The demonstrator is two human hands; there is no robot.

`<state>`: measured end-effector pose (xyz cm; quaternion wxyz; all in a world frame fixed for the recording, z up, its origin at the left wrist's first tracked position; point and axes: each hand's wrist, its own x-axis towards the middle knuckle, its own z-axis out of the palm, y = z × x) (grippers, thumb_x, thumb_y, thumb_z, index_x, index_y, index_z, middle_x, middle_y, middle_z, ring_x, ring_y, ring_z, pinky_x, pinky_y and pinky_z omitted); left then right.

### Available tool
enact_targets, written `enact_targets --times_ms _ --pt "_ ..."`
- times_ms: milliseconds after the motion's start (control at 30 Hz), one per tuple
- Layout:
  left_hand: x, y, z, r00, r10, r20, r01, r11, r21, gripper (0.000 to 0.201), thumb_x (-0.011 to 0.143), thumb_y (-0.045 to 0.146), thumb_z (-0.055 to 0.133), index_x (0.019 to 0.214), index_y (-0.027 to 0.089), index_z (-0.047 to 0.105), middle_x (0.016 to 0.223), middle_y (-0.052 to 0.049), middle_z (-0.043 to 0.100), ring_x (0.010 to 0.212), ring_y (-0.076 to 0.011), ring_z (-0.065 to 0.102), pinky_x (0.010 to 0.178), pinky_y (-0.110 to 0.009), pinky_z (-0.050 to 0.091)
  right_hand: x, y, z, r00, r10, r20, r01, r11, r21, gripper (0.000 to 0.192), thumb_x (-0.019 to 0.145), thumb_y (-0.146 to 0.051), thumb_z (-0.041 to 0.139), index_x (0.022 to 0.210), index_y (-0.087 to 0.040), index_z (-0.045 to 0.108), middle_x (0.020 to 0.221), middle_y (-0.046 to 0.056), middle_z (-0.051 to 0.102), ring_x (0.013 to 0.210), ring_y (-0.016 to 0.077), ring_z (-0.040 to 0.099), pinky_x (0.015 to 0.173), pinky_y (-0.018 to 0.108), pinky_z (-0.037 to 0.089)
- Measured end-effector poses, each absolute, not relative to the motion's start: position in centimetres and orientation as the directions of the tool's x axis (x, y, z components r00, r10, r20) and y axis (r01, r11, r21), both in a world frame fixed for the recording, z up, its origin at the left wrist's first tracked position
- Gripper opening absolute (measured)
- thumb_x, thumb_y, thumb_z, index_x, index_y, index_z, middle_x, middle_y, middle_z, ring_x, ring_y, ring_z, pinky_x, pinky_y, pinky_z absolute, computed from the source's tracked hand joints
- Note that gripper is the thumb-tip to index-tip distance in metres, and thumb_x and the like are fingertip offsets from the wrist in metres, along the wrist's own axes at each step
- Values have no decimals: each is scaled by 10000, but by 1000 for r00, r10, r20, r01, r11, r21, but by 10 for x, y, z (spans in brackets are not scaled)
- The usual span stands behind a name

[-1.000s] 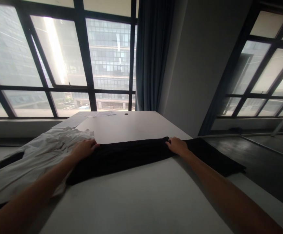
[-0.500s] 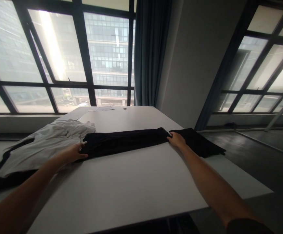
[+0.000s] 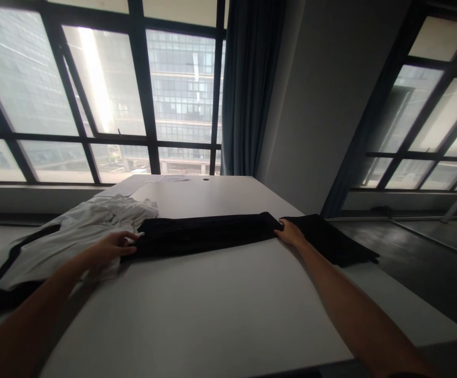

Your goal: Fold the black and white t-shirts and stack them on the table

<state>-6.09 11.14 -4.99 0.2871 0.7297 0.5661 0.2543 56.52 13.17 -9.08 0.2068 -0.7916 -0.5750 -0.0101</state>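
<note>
A black garment, folded into a long narrow strip, lies across the white table. At its left end is my left hand, with thumb and fingers apart beside the cloth's edge. My right hand pinches the strip's right end between thumb and fingers. Just beyond that hand, a second black piece of cloth lies flat near the table's right side. Behind my left hand spreads a rumpled white garment with black edging.
Some papers lie at the table's far end, near a small round hole. Past the table stand large windows, a blue curtain and a grey pillar. Dark floor shows at the right.
My left hand has shifted slightly left off the strip's end, its fingers spreading. My right hand stays on the other end. The whole view has moved slightly.
</note>
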Motion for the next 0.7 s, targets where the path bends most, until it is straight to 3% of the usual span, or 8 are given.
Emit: enact_targets --times_ms 133,267,533,700 --pt "-58 110 -53 252 968 -2 642 -165 749 685 512 692 747 933 159 661 526 58 510 513 -132 453 525 -262 331 568 133 -88 345 904 253 880 -218 -422 548 790 -259 702 1314 -145 591 1132 105 708 1022 235 664 843 279 479" --pt "-45 106 -58 222 975 27 667 -172 725 711 546 681 720 1007 144 664 555 63 499 531 -138 459 539 -268 334 569 133 -86 337 896 290 874 -183 -450 410 840 -251 649 1235 -143 646 1049 90 728 942 206 677 820 262 478" --pt "-41 106 -54 239 962 132 617 -255 745 612 537 570 754 984 157 689 633 57 462 597 -142 470 584 -276 379 566 135 -92 307 910 278 891 -172 -421 525 825 -288 663 1327 -151 593 1252 135 670 1103 266 644 885 305 482" --pt "-47 107 -52 245 968 56 568 -190 801 594 500 540 782 954 172 680 587 85 378 539 -104 393 535 -249 324 568 138 -92 319 903 287 864 -153 -479 424 801 -247 665 1214 -149 666 1032 88 737 910 211 688 809 267 496"
